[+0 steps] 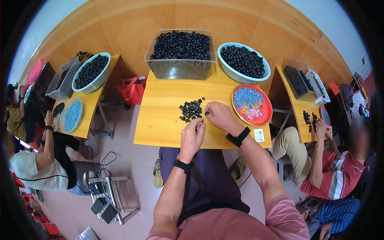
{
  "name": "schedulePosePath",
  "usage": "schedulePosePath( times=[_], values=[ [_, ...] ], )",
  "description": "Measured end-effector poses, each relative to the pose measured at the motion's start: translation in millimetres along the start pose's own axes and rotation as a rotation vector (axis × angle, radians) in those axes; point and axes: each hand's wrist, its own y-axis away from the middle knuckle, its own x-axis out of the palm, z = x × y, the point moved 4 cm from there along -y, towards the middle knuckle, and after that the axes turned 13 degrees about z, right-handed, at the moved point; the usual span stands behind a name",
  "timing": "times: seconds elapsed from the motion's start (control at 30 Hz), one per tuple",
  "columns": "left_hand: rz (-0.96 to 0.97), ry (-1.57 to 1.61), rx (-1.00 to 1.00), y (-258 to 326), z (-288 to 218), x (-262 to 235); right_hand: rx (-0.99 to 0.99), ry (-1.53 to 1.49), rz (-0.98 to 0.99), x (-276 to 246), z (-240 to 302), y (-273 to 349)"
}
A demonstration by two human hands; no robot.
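Note:
On the yellow table in front of me lies a small pile of black ring-shaped parts. My left hand is at the pile's near edge, its fingertips pressed together; whatever they hold is too small and covered to make out. Just right of the pile, my right hand pinches a small black ring-shaped part between thumb and fingers. To the right of that hand stands a round red tray with a flower print, holding many thin, pale blue small pieces.
A clear plastic bin and a light blue basin, both full of black parts, stand at the table's back. A white label lies at the right edge. People work at side tables left and right; a metal stool holds devices and cables.

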Motion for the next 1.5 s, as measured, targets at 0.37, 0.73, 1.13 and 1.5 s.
schedulePosePath(
  times=[0.37, 0.73, 1.13, 1.5],
  values=[
    [0.169, 0.339, -0.193, -2.1, 12.3, 3.6, -0.266, -0.085, -0.356, 3.3, 26.2, 55.3],
    [0.207, 0.362, -0.142, -4.4, 11.0, 10.9, -0.043, -0.760, -0.299, 39.3, -1.7, 65.1],
    [0.182, 0.501, -0.195, -1.6, 16.0, 8.4, -0.262, -0.305, -0.440, 20.3, 34.4, 72.2],
    [0.193, 0.395, -0.168, -1.4, 10.4, 7.7, -0.267, -0.267, -0.404, 16.8, 32.5, 80.5]
  ],
)
